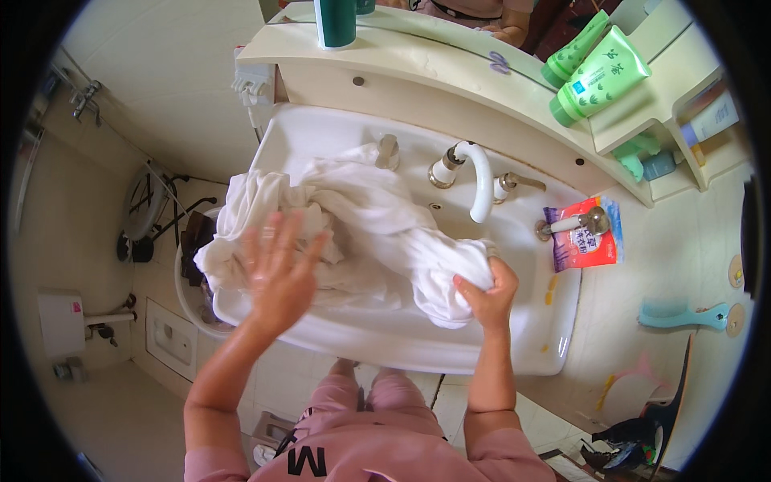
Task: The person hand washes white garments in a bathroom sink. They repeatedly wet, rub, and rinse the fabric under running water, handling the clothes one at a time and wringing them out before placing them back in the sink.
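Observation:
A wet white cloth (385, 211), bunched and partly twisted, lies across a white ceramic washbasin (373, 346) and hangs over its left side. My right hand (491, 292) grips the cloth's right end, thumb on top, below the curved white faucet spout (480, 181). My left hand (283, 277), slightly blurred, is spread with fingers apart over the left part of the cloth; whether its palm touches the fabric cannot be told. The cloth hides much of the basin's bowl.
Metal tap handles (388, 152) flank the spout. A red and purple packet (581, 247) lies at the basin's right, under a white and metal fitting. Above is a shelf (421, 57) with green tubes (602, 78) and a dark green container (337, 24). A round tub (184, 301) stands at the lower left.

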Action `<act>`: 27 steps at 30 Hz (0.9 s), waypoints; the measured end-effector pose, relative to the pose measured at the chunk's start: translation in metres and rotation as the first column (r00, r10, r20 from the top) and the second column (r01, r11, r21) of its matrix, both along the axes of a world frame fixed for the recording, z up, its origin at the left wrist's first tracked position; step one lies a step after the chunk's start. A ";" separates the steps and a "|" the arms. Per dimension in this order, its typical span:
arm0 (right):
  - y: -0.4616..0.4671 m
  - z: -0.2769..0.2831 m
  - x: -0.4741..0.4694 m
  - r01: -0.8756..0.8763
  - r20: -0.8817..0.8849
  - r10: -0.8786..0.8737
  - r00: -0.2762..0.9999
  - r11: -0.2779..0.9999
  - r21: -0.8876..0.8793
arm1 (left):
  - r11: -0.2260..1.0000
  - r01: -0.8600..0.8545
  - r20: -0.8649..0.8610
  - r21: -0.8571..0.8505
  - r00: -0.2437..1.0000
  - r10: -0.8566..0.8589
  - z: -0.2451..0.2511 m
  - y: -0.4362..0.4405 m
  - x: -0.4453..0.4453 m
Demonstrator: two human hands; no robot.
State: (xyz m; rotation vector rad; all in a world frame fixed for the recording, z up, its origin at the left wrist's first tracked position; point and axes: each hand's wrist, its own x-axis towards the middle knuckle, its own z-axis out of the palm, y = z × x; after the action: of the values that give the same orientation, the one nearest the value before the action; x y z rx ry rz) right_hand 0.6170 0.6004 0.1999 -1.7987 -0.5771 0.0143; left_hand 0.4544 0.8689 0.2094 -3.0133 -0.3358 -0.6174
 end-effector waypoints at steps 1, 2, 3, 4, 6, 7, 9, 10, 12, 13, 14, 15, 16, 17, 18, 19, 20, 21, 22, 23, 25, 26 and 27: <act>-0.009 -0.002 0.003 -0.028 0.302 0.081 0.950 0.984 -0.178 | 0.992 0.064 -0.053 -0.112 0.996 -0.070 -0.010 -0.014 0.011; -0.009 -0.003 0.001 -0.071 0.394 0.183 0.901 0.957 -0.282 | 0.960 0.135 -0.100 -0.245 0.981 -0.164 -0.015 -0.027 0.024; -0.007 -0.003 -0.003 -0.100 0.471 0.290 0.833 0.916 -0.388 | 0.905 0.194 -0.131 -0.378 0.957 -0.260 -0.021 -0.038 0.038; -0.011 -0.007 -0.008 -0.116 0.474 0.396 0.786 0.848 -0.517 | 0.898 0.223 -0.155 -0.379 0.941 -0.299 -0.035 -0.044 0.054; -0.027 -0.014 -0.013 -0.157 0.314 0.401 0.861 0.795 -0.586 | 0.876 0.289 -0.201 -0.385 0.901 -0.385 -0.066 -0.052 0.092; -0.037 -0.022 -0.015 -0.180 0.227 0.390 0.892 0.769 -0.613 | 0.905 0.226 -0.298 -0.361 0.891 -0.341 -0.069 -0.057 0.107; -0.058 -0.036 -0.008 -0.149 0.003 0.201 0.980 0.738 -0.658 | 0.952 0.095 -0.488 -0.289 0.841 -0.232 -0.075 -0.064 0.128; -0.056 -0.033 -0.006 -0.018 0.090 0.133 0.987 0.648 -0.762 | 0.965 0.122 -0.451 -0.232 0.865 -0.218 -0.090 -0.066 0.130; -0.058 -0.056 0.004 -0.017 0.012 0.079 0.997 0.365 -0.931 | 0.959 0.093 -0.551 -0.266 0.802 -0.231 -0.107 -0.077 0.138; -0.056 -0.081 0.005 -0.063 -0.049 0.047 0.998 0.393 -0.917 | 0.954 0.083 -0.596 -0.287 0.765 -0.245 -0.111 -0.086 0.143; -0.048 -0.107 0.003 -0.108 -0.110 0.020 0.994 0.425 -0.899 | 0.969 0.123 -0.505 -0.213 0.835 -0.217 -0.118 -0.095 0.145; -0.037 -0.125 0.001 -0.151 -0.168 0.004 0.986 0.462 -0.874 | 0.967 0.133 -0.501 -0.216 0.835 -0.227 -0.123 -0.098 0.153; -0.026 -0.137 -0.003 -0.024 -0.013 0.026 1.000 0.464 -0.886 | 0.967 0.140 -0.502 -0.214 0.833 -0.232 -0.128 -0.098 0.159; -0.019 -0.148 0.000 -0.003 0.025 0.057 0.998 0.441 -0.898 | 0.966 0.147 -0.503 -0.213 0.831 -0.238 -0.133 -0.099 0.165; -0.011 -0.158 0.005 0.019 0.063 0.092 0.994 0.419 -0.908 | 0.968 0.156 -0.538 -0.196 0.808 -0.239 -0.136 -0.099 0.171; -0.005 -0.167 0.010 0.042 0.100 0.127 0.987 0.397 -0.917 | 0.969 0.167 -0.572 -0.181 0.784 -0.242 -0.138 -0.101 0.179; -0.004 -0.173 0.012 0.224 0.345 0.117 0.931 0.563 -0.795 | 0.969 0.180 -0.605 -0.167 0.758 -0.245 -0.142 -0.102 0.187; -0.001 -0.180 0.016 0.174 0.269 0.107 0.957 0.531 -0.829 | 0.969 0.177 -0.627 -0.174 0.738 -0.247 -0.149 -0.101 0.192; 0.000 -0.189 0.020 0.122 0.192 0.093 0.977 0.498 -0.859 | 0.968 0.175 -0.649 -0.181 0.718 -0.251 -0.161 -0.101 0.198; 0.002 -0.198 0.023 0.067 0.114 0.076 0.991 0.465 -0.883 | 0.967 0.173 -0.670 -0.188 0.697 -0.255 -0.171 -0.100 0.203; -0.010 -0.228 0.032 0.373 0.496 0.161 0.853 0.477 -0.796 | 0.978 0.186 -0.677 -0.096 0.708 -0.201 -0.191 -0.107 0.216; -0.019 -0.239 0.033 0.504 0.658 0.200 0.726 0.496 -0.707 | 0.981 0.190 -0.677 -0.050 0.715 -0.173 -0.195 -0.108 0.218; -0.018 -0.225 0.033 0.362 0.502 0.148 0.852 0.526 -0.770 | 0.978 0.171 -0.690 -0.121 0.694 -0.207 -0.188 -0.103 0.216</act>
State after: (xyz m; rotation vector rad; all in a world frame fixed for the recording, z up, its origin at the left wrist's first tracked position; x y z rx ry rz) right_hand 0.6502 0.5825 -0.0250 -2.8701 -0.9385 -0.3552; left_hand 0.6708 0.7657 0.0213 -3.0499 0.0137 0.5720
